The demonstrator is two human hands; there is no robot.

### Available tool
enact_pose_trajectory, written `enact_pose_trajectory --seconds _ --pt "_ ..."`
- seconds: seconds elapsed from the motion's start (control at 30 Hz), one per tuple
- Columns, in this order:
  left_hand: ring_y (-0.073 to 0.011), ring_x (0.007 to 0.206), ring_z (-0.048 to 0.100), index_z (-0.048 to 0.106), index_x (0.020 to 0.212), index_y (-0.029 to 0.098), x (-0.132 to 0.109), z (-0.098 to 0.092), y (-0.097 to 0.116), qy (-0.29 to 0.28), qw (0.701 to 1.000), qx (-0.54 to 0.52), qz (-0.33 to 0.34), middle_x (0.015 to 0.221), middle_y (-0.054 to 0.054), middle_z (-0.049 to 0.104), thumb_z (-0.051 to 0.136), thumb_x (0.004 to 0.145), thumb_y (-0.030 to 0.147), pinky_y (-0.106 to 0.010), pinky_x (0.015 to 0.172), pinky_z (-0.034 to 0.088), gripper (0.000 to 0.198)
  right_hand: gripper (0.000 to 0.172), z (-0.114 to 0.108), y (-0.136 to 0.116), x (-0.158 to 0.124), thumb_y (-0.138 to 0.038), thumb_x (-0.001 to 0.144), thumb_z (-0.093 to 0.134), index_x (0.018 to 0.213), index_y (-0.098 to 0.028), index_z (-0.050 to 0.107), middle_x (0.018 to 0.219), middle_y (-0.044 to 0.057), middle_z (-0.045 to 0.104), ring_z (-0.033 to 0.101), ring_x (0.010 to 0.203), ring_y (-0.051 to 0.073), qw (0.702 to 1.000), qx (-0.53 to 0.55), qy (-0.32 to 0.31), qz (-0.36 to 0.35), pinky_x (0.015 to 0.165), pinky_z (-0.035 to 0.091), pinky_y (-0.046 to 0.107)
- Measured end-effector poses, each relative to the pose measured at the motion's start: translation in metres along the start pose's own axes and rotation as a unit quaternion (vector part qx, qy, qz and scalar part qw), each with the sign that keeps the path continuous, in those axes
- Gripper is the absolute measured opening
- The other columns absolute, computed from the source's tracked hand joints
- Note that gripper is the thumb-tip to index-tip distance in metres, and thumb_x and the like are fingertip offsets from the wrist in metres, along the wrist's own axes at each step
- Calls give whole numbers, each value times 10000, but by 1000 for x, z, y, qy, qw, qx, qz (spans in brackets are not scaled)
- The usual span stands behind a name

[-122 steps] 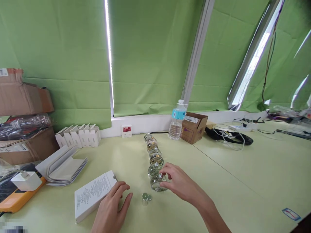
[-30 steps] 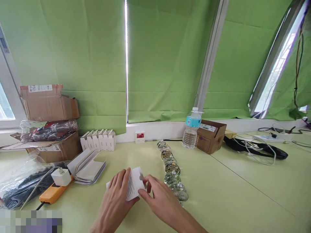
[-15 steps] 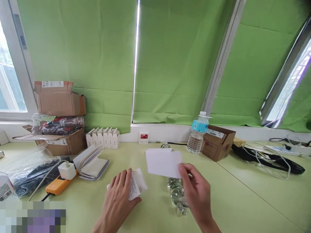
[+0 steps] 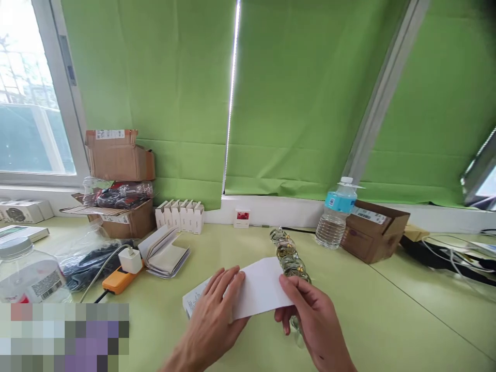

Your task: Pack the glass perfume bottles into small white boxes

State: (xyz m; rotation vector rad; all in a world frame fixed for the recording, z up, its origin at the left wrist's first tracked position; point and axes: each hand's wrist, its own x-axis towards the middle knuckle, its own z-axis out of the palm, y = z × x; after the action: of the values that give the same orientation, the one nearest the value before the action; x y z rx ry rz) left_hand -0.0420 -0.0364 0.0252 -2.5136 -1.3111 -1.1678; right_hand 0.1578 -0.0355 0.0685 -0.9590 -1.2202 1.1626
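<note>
My right hand (image 4: 312,318) pinches the right end of a blank white folded paper (image 4: 261,289) between thumb and fingers. My left hand (image 4: 215,315) lies over the paper's left part, its fingers stretched out on top and its thumb by the lower edge. Partly covered by that hand, a printed white paper (image 4: 191,298) shows at the left. Under and behind my right hand runs a row of shiny, overlapping round pieces in clear wrapping (image 4: 289,253), with glints of green and gold; its middle is hidden.
Behind my left hand sit a stack of folded white papers (image 4: 166,258) and a row of narrow white boxes (image 4: 180,217). An orange power strip (image 4: 116,280) with a charger lies at left. A water bottle (image 4: 335,214) and a cardboard box (image 4: 372,235) stand at back right.
My right hand has brought the white paper down and nearer, to my left hand. My left fingers now rest on it. The view has turned slightly left.
</note>
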Motion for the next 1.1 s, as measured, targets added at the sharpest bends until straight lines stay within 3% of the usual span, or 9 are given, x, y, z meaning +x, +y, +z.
enact_pose_trajectory --seconds 0.17,0.33,0.47,0.6,0.7,0.77,0.87,1.0,1.1 --pt "-197 877 632 590 1114 226 7 -9 2 29 988 -117 -100 1000 -69 670 412 934 203 -303 769 513 254 398 -11 2 6 -529 855 573 766 -162 696 839 105 704 613 632 181 998 -47 -20 -30 477 516 252" --pt "-104 449 390 484 569 188 16 -9 -4 134 918 -230 -293 485 41 407 429 943 457 -226 437 295 464 358 -15 14 10 -551 801 615 804 -218 746 1159 102 659 634 967 260 959 -261 16 -108 740 574 303" --pt "-92 483 384 484 602 181 23 -19 -10 227 850 -321 -350 525 50 423 534 863 548 -208 450 301 453 337 -17 25 14 -568 744 655 828 -258 757 1336 67 557 532 1197 318 939 -321 40 -118 785 588 328" --pt "-104 539 458 550 864 184 25 -24 -13 251 822 -357 -367 638 35 524 573 856 511 -193 466 360 328 435 -8 26 11 -583 717 675 880 -189 758 1051 117 712 709 796 273 981 -185 -58 10 689 628 364" --pt "-96 553 509 374 1139 244 23 -17 -13 280 805 -370 -371 853 6 610 563 882 413 -180 464 393 361 486 1 22 5 -583 694 696 906 -150 759 822 101 748 715 679 269 992 -111 -43 51 632 637 379" --pt "-85 594 550 264 1166 288 20 -12 -11 293 807 -378 -347 1095 -51 595 535 897 345 -179 481 414 386 480 5 19 2 -564 695 703 929 -150 761 812 94 754 719 680 266 995 -90 -6 46 642 639 376" --pt "-99 703 588 350 1066 279 17 -8 -7 268 848 -342 -304 1265 -98 519 481 920 331 -190 515 423 202 460 6 19 1 -536 706 706 966 -161 762 878 94 760 725 677 263 995 -89 16 46 654 640 378" --pt "-127 698 563 555 909 220 16 -11 -4 165 902 -275 -288 1017 -70 622 446 939 383 -201 510 379 198 464 1 24 4 -522 705 714 987 -156 760 957 105 755 731 713 275 995 -89 15 47 680 639 382" --pt "-116 619 539 586 1052 224 16 -11 -3 93 887 -327 -312 858 -29 632 538 892 430 -199 500 380 266 483 -5 29 9 -511 707 720 1034 -157 748 995 111 748 735 717 280 994 -93 9 59 693 634 379"
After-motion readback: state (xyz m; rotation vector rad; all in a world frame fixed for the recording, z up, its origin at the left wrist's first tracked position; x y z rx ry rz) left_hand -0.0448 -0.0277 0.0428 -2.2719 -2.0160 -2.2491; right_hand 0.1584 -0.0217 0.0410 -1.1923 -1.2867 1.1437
